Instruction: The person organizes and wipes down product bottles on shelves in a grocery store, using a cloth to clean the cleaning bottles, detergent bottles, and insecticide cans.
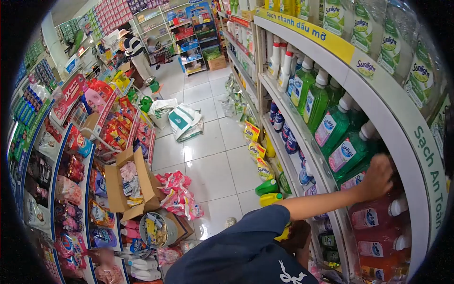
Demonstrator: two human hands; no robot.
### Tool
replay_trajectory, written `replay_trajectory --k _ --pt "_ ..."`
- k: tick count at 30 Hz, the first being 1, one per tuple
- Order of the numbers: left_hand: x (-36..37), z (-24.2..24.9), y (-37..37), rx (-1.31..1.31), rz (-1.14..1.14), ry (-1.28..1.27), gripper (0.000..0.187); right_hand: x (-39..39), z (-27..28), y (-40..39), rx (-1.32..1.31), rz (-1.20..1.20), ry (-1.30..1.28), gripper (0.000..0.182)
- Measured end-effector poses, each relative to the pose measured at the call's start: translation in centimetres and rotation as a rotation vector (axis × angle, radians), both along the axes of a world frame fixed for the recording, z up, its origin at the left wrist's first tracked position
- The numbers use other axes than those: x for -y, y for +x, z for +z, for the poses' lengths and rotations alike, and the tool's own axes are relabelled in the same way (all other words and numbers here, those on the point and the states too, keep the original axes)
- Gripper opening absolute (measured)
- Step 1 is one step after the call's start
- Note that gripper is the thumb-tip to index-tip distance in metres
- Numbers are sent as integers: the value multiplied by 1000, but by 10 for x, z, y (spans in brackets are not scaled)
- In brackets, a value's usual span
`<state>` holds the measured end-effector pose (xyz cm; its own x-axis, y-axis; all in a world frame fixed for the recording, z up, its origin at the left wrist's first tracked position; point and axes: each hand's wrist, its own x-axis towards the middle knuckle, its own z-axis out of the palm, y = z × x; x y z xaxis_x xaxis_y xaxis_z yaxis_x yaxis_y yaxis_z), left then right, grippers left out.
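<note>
My left arm crosses in front of my dark shirt to the shelf on the right. My left hand is curled among the Sunlight bottles, over the row's near end. Its fingertips are hidden, so what it grips does not show. Beside it lie green Sunlight bottles with white caps, tilted in the row. Pink-red Sunlight bottles lie just below it, caps facing right. My right hand is low in shadow under the left arm, near the lower shelf edge; its fingers cannot be made out.
A white shelf unit curves along the right. Yellow Sunlight pouches stand at its foot. On the tiled floor are an open cardboard box, pink packs, a bucket and white-green bags. Two people are at the back.
</note>
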<state>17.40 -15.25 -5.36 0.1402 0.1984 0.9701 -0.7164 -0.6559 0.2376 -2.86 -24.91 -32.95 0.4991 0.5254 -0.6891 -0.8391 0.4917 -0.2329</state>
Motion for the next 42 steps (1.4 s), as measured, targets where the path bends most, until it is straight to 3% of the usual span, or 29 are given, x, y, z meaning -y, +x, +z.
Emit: replay_trajectory --k 1,4,7,10,13,16,19,23,29,33,37,42 --pt "13 -16 8 100 -96 183 36 0 0 2 2 -4 6 29" --pt "35 -10 -9 -318 -529 399 38 4 0 3 5 -15 4 28" --pt "44 16 -18 -242 -456 120 36 8 1 4 8 -26 -1 28" --pt "48 16 -14 -489 -650 169 41 10 3 3 13 -34 -11 28" --pt "36 45 -39 -717 -856 119 45 12 5 2 18 -41 -6 28" --pt "54 25 -34 -972 -718 98 40 14 6 0 27 -54 -8 27" --pt "63 6 -51 -576 -600 -82 32 17 8 -6 27 -66 -13 27" --pt "28 21 -99 -612 -851 -47 26 19 11 -5 44 -66 -12 27" --pt "2 28 -128 -200 -978 -55 21 23 17 -5 54 -66 -35 26" --pt "-43 59 -156 -256 -963 -98 20 16 19 2 67 -18 -26 26" --pt "-84 56 -185 -546 -1005 -64 24 -3 21 16 83 61 1 26" --pt "-127 62 -219 -619 -812 -174 15 -63 44 42 137 211 80 25"
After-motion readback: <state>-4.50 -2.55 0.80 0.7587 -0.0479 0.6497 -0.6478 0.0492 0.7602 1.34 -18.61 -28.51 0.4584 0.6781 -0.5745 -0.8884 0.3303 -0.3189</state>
